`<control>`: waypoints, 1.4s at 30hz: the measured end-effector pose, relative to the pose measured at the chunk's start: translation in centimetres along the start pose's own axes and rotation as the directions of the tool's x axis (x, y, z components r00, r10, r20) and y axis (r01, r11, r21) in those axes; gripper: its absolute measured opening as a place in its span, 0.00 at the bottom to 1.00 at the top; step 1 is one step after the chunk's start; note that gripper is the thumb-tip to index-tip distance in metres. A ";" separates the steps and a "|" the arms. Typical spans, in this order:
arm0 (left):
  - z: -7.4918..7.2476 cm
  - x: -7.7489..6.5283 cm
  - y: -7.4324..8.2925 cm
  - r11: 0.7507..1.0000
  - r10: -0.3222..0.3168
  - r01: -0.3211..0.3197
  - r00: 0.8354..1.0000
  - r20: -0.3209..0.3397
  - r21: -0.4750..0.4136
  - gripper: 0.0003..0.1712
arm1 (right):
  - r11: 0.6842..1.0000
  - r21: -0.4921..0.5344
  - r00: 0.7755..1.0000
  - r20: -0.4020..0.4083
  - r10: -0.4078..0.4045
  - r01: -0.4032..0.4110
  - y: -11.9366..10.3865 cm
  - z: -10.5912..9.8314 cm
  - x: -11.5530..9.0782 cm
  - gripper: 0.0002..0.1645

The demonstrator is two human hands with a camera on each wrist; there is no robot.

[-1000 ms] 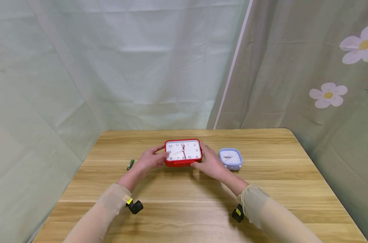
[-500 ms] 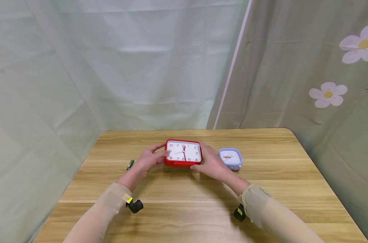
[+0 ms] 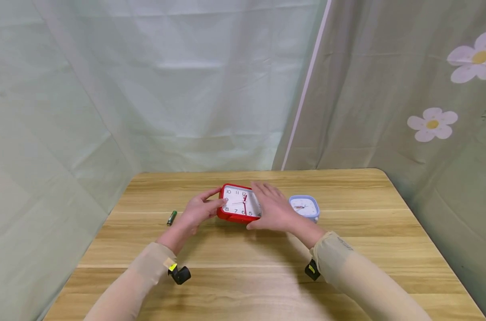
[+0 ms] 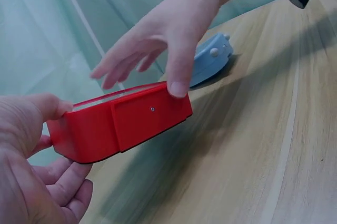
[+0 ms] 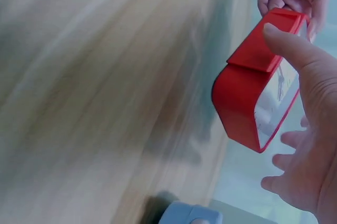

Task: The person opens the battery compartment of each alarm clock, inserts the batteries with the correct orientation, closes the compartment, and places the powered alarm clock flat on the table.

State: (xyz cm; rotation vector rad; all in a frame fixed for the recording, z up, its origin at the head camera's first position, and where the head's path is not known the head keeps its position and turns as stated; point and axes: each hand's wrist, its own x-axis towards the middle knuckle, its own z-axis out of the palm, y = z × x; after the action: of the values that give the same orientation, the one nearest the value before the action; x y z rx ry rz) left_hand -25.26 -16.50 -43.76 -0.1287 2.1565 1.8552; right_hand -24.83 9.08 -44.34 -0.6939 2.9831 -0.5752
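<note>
A red rectangular alarm clock [image 3: 234, 206] with a white dial is held tilted above the table. My left hand [image 3: 198, 211] pinches its left end, thumb on the front rim and fingers underneath, as the left wrist view shows. My right hand [image 3: 275, 208] is over the clock's right side, covering part of the dial in the head view. Its thumb [image 4: 179, 71] rests at the red lower side, while the other fingers stretch loosely in front of the dial, off the casing.
A small blue alarm clock [image 3: 304, 207] stands on the wooden table [image 3: 243, 285], just right of my right hand and partly behind it. To the left of my left hand lies a green and black battery [image 3: 172, 218]. Curtains [image 3: 210, 89] hang behind the table.
My right hand has shifted left from the red clock's right end over its dial, and its fingers have come off that end. The clock has tipped slightly, its right side lower; my left hand keeps hold.
</note>
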 end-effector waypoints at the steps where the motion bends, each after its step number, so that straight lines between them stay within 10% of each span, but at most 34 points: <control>1: 0.1 0.0 0.1 1.000 0.002 -0.002 1.000 0.004 0.004 0.36 | 1.000 -0.015 1.000 0.010 -0.001 0.001 -0.1 0.0 0.1 0.78; 22: 0.7 -0.8 1.0 0.963 0.120 -0.134 0.990 0.074 0.236 0.37 | 1.000 -0.008 1.000 -0.016 0.005 -0.005 -0.2 0.7 0.4 0.74; 33: -1.6 -0.9 0.4 0.926 0.205 -0.265 0.950 0.234 0.267 0.52 | 0.985 0.164 0.998 -0.035 0.062 -0.055 0.1 0.8 -0.1 0.70; 42: -2.0 -0.7 -0.8 0.914 0.219 -0.309 0.921 0.321 0.262 0.55 | 0.899 0.432 0.995 -0.033 0.095 -0.071 1.2 0.7 -0.6 0.64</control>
State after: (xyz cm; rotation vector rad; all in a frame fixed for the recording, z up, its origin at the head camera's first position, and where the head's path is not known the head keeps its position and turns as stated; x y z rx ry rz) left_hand -24.69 -18.67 -44.07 0.4963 2.3042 1.5166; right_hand -24.75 10.10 -45.49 -0.5148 2.7561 -1.2108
